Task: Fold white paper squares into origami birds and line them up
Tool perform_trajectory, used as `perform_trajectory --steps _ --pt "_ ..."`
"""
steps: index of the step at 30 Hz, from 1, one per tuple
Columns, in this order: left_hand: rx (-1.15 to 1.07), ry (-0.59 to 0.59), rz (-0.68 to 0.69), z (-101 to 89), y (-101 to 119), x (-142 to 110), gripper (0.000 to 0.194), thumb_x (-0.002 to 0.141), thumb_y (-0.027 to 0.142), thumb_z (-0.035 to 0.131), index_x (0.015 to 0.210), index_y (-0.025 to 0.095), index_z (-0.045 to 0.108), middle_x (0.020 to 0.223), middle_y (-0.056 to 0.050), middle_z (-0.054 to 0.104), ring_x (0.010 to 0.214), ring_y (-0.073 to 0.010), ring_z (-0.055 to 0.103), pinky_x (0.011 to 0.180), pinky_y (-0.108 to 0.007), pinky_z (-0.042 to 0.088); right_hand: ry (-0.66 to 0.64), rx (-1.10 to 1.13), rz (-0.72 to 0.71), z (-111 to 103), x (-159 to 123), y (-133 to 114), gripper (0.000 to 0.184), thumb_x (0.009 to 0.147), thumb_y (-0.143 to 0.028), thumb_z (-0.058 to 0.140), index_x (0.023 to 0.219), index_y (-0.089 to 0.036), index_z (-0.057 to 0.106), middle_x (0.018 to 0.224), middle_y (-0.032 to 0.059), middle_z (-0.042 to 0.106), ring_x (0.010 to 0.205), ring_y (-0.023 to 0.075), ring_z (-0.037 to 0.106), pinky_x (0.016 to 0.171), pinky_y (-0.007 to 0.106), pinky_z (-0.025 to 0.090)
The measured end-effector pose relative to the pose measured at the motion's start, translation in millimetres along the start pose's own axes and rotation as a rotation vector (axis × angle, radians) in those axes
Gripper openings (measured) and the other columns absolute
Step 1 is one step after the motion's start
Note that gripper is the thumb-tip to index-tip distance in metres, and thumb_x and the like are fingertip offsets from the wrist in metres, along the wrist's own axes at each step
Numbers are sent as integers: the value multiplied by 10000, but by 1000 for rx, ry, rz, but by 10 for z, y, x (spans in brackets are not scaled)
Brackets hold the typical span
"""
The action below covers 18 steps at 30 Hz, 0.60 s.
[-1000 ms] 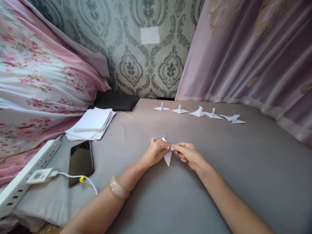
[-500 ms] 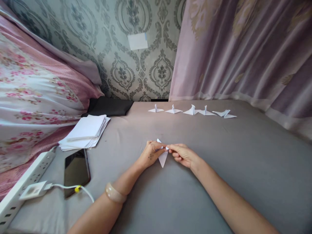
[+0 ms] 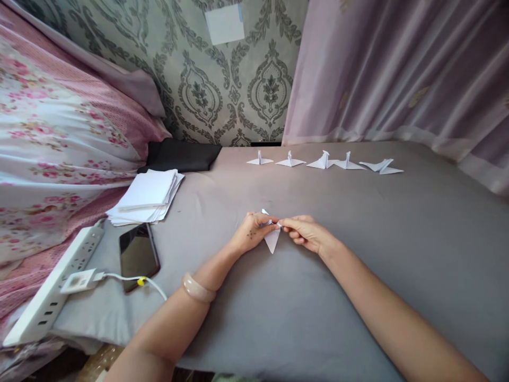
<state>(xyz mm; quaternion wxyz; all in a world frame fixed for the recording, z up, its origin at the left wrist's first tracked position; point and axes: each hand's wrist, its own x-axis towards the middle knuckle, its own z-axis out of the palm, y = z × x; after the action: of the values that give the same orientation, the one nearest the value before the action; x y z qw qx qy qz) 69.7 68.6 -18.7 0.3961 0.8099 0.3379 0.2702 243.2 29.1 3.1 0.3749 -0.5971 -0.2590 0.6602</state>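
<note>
A white folded paper crane (image 3: 272,243) is held between my hands over the middle of the grey sheet, one pointed wing toward me and another tip showing beyond my fingers. My left hand (image 3: 253,232) is closed on its body, thumb and fingers pinching it. With thumb and forefinger, my right hand (image 3: 305,231) pinches a small end on the crane's right side. The fingers hide most of its middle. Behind, several finished paper cranes (image 3: 290,160) stand in a row, wings spread.
Left of my hands lie a stack of white paper (image 3: 145,191), a dark phone (image 3: 139,254) and a black flat case (image 3: 181,155). A white power strip (image 3: 75,270) holds a charger (image 3: 79,281) whose cable (image 3: 131,277) runs toward my left forearm. Curtains (image 3: 377,69) hang behind.
The camera has tilted down, so the scene sits higher and the near edge of the sheet shows. Both hands keep their pinch on the paper crane, with little visible change.
</note>
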Motion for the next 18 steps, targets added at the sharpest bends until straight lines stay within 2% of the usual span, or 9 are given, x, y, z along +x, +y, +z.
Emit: perform_trajectory --steps 4,8,14,18 --pt "-41 38 -12 21 -23 6 250 880 382 610 966 211 771 858 -33 752 768 -152 648 712 -246 460 26 -31 -11 12 14 16 202 696 -144 702 579 -143 537 498 -51 483 366 -6 305 287 113 166" --pt "-90 60 -40 31 -29 -2 295 862 437 622 940 201 779 861 -37 753 764 -157 651 691 -242 467 11 -34 -18 3 20 14 149 694 -158 707 625 -131 577 529 -45 491 380 -3 312 296 119 184" --pt "-131 76 -64 33 -17 5 265 842 422 651 885 197 785 829 -26 756 733 -153 653 644 -230 462 -21 -24 1 -9 -1 -7 127 740 -156 646 640 -118 577 553 -38 492 387 -7 321 307 111 198" --pt "-76 96 -50 35 -11 11 207 849 367 653 851 203 779 811 -25 756 721 -151 656 686 -250 471 -20 -34 -1 -8 -9 -11 142 739 -153 647 626 -124 567 534 -48 467 387 -6 308 309 109 194"
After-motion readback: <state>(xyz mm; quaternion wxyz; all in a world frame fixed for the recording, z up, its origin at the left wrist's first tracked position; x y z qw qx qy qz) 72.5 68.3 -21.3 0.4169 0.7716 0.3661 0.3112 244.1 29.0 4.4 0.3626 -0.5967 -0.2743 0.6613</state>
